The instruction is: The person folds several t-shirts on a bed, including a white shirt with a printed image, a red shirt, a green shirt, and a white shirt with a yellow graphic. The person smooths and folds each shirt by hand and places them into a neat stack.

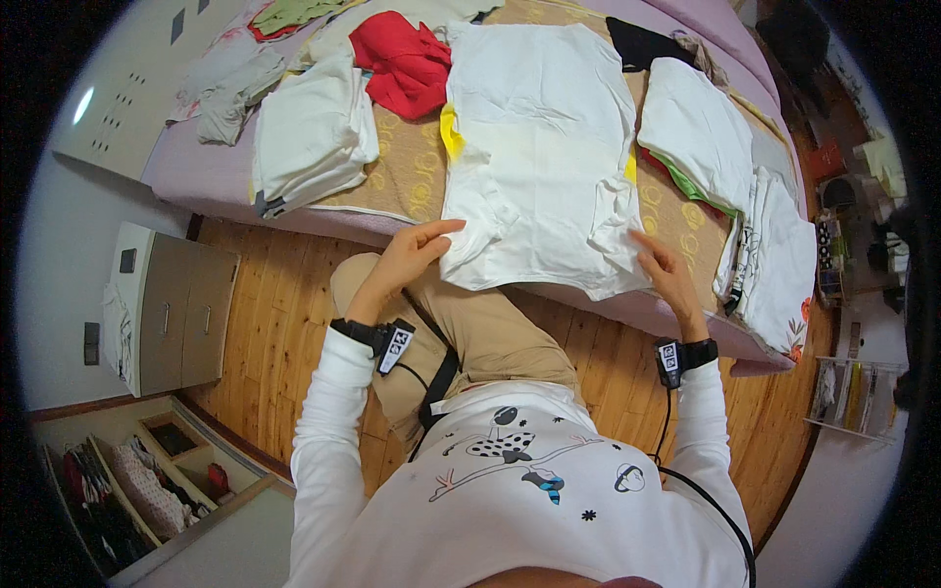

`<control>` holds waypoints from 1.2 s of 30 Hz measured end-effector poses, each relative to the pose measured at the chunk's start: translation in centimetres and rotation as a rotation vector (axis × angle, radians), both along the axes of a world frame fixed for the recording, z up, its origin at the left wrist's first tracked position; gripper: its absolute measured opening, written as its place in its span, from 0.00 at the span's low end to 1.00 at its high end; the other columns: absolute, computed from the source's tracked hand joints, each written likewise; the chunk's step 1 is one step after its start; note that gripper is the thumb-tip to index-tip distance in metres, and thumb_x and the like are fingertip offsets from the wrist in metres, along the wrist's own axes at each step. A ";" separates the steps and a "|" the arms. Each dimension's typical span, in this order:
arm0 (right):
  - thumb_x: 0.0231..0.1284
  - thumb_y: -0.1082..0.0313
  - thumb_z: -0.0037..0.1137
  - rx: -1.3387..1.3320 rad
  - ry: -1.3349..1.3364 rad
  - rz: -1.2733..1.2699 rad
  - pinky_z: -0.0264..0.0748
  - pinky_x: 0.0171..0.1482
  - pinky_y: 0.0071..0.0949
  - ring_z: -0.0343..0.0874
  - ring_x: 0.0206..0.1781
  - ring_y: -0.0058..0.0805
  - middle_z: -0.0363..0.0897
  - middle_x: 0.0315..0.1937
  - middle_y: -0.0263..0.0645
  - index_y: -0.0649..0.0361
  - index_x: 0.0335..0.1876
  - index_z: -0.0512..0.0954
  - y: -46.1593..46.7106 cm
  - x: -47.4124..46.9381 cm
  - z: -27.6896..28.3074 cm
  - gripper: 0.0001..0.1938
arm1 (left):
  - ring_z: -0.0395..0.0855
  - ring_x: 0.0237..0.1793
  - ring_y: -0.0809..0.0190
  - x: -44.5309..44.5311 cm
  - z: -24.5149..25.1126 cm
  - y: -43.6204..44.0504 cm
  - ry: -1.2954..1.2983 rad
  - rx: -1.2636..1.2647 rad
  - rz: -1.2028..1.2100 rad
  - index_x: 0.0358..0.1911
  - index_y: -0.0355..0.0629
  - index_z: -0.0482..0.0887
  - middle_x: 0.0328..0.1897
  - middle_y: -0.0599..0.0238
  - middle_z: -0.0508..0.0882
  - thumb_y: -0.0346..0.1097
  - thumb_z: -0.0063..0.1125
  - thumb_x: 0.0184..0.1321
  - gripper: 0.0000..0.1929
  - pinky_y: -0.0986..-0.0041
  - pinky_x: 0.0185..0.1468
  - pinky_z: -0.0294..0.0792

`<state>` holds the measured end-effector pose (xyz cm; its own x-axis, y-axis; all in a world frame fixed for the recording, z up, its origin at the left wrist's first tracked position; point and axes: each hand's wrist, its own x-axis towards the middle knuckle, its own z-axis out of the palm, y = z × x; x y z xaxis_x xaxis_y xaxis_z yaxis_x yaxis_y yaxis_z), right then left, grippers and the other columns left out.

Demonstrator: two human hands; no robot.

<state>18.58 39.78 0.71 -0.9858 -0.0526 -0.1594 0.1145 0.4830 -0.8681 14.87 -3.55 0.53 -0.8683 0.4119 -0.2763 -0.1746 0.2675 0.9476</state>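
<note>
A white shirt point(544, 147) lies spread on the bed before me, its sleeves folded in over the body and its near edge at the bed's front. My left hand point(415, 253) pinches the shirt's near left side between thumb and forefinger. At the near right side, my right hand point(662, 264) touches the cloth with its fingertips; whether they grip it is hard to tell. Bits of yellow cloth point(451, 134) show from under both sides of the shirt. Just left of it is a crumpled red garment point(408, 66).
Folded white clothes point(312, 132) are stacked left; more folded white garments point(695, 132) lie right, one with a flower print point(783, 257). A black garment point(643, 44) lies at the back right. A cabinet point(184, 316) and an open compartment of clothes point(147, 485) stand left.
</note>
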 end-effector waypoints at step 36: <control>0.59 0.55 0.56 -0.036 -0.271 0.736 0.65 0.67 0.36 0.73 0.64 0.38 0.76 0.60 0.45 0.64 0.57 0.77 0.0 5.9 11.0 0.24 | 0.78 0.52 0.57 6.0 8.4 -1.2 -0.011 -0.118 -0.797 0.60 0.42 0.75 0.57 0.56 0.81 0.32 0.50 0.66 0.19 0.71 0.60 0.66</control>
